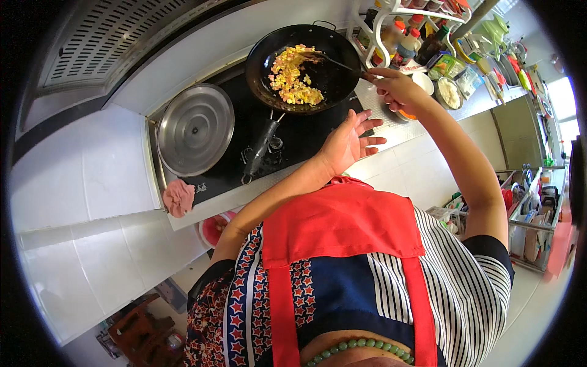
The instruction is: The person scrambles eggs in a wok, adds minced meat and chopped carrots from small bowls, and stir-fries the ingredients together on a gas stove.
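My right hand [398,89] grips the wooden handle of a metal spatula [337,63], whose blade rests in yellow and pink chopped food [293,80]. The food lies in a black wok [330,87] on the black cooktop [220,190]. My left hand [348,140] is held palm up with its fingers spread, holding nothing, in front of the wok. The wok's dark handle [262,149] points toward me. To the left, a round metal lid [195,130] lies on the cooktop.
A pink cloth [179,198] lies at the cooktop's front left corner. Right of the wok stand a white rack [378,34] with sauce bottles [408,43], a white bowl [423,82] and a bowl of white food [449,93]. A range hood [96,41] is at upper left.
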Action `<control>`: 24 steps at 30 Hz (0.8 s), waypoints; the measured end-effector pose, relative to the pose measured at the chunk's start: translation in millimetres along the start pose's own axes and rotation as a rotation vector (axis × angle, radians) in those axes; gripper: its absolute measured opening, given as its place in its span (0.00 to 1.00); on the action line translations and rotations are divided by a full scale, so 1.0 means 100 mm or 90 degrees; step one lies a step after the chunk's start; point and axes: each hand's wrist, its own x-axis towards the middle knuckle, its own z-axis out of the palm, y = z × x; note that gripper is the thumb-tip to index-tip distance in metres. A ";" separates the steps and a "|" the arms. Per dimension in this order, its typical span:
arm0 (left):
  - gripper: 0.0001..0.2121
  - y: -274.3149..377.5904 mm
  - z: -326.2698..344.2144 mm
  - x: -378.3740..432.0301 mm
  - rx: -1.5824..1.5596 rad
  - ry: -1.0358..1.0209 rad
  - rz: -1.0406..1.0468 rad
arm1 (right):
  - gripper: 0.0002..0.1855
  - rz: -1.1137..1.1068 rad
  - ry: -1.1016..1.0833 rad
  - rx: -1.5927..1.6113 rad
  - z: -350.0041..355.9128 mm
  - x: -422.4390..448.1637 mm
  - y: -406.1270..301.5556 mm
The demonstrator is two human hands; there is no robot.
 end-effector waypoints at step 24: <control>0.33 0.09 -0.11 -0.08 -0.008 0.022 0.059 | 0.20 -0.155 -0.102 -0.079 0.36 0.66 -0.39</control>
